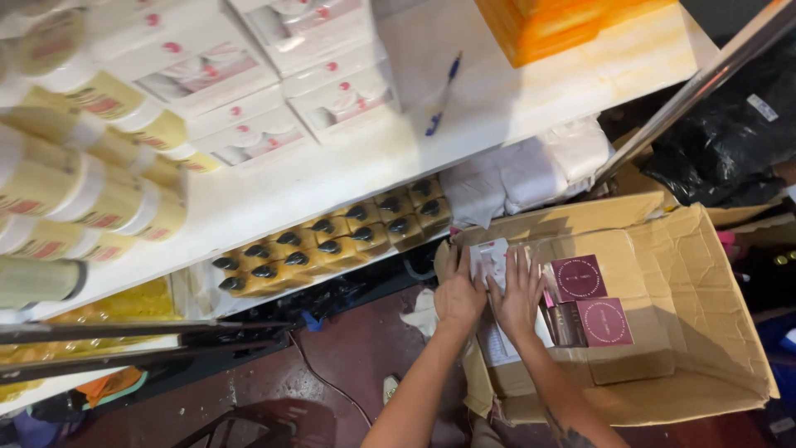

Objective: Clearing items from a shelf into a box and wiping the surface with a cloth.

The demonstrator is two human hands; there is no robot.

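Left hand (458, 294): lies flat against the left side of a small white box (487, 263), fingers pointing up and away from the camera; its grip is pressed onto the box's side and edge, fingers together.
Right hand (518, 296): lies on the right side of the same white box, fingers slightly fanned; its grip presses on the box from that side, so the box sits between the two hands.
White box: at the left inner wall of the cardboard carton (713, 299), near its upper left corner, held upright between both hands.
Cardboard carton: open, flaps folded outward, standing on the floor just below the shelf edge; much of its bottom is bare brown card.
Maroon boxes (590, 300): two square ones with round pale prints on top, one behind the other, inside the carton just beside the right hand.
Shelf (497, 99): white board above the carton, carrying rows of white flat packs (249, 66), yellow-labelled round jars (91, 191) at the left, an orange box (572, 25) at the far end and a blue pen (442, 95).
Lower shelf: amber bottles with black caps (332, 245) in rows, white wrapped bundles (522, 174) beside them.
Floor (348, 357): dark red, with a black cable running across it.
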